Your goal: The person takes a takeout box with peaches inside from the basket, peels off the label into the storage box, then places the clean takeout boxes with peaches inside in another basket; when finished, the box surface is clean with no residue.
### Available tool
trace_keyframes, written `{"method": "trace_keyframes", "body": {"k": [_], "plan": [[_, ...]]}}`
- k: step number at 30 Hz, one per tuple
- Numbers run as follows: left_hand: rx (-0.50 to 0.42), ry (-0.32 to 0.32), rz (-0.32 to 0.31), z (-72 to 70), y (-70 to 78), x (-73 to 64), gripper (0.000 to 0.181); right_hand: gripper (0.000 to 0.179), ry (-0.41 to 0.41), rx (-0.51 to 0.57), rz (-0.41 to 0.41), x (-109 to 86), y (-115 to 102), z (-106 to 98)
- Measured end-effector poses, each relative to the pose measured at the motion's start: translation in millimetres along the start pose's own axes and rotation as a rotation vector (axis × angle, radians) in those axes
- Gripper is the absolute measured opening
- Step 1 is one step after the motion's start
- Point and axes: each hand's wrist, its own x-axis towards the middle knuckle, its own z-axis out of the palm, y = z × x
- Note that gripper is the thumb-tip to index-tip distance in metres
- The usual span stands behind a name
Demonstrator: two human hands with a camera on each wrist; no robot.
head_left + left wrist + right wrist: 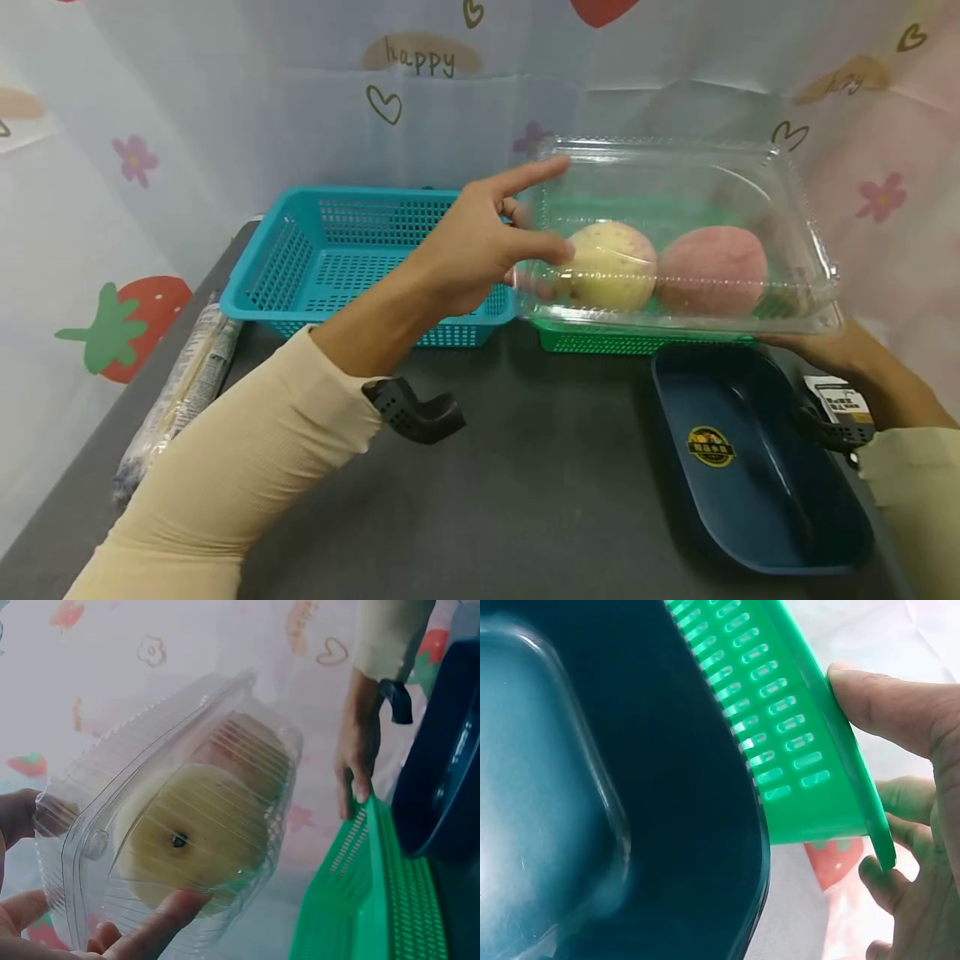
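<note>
My left hand (pixel 487 237) grips the left end of a clear plastic clamshell box (pixel 660 158), thumb and fingers on either side of its corner. Inside the box lie a yellowish round fruit (pixel 611 267) and a pink one (pixel 712 271). In the left wrist view, the yellow fruit (pixel 202 832) shows a dark stem hollow. Held up and tilted, the box overlaps a green slotted basket (pixel 600 340) in the head view. My right hand (pixel 813 346) holds that basket's right end, the thumb (pixel 885 705) on one side of the rim and fingers on the other.
A dark blue basin (pixel 757 483) with a round sticker stands in front of the green basket. To the left sits a turquoise basket (pixel 345 275). A plastic-wrapped bundle (pixel 180 392) lies along the table's left edge, and a patterned curtain (pixel 285 117) hangs behind.
</note>
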Motion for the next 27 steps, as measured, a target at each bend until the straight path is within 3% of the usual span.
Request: {"method": "trace_keyframes", "body": {"k": [2,5,9,17,22,27], "plan": [[0.002,0.001,0.003,3.6,-5.2,13.2,0.076,0.07,-0.067,-0.093,0.176,-0.8,-6,-3],[0.018,0.011,-0.023,8.6,-15.6,31.6,0.076,0.081,-0.119,-0.167,0.297,-3.9,-10,-6],[0.019,0.035,-0.095,17.1,-31.7,52.8,0.078,0.079,-0.125,-0.172,0.269,-5.4,-9,-9],[0.018,0.122,-0.183,31.3,-66.5,85.4,0.079,0.079,-0.132,-0.201,0.304,-7.3,-9,-10],[0.016,0.164,-0.203,35.5,-85.0,95.3,0.079,0.089,-0.166,-0.248,0.355,-7.7,-11,-11],[0.022,0.187,-0.226,37.9,-97.3,101.3,0.079,0.089,-0.179,-0.286,0.325,-8.9,-9,-11]]}}
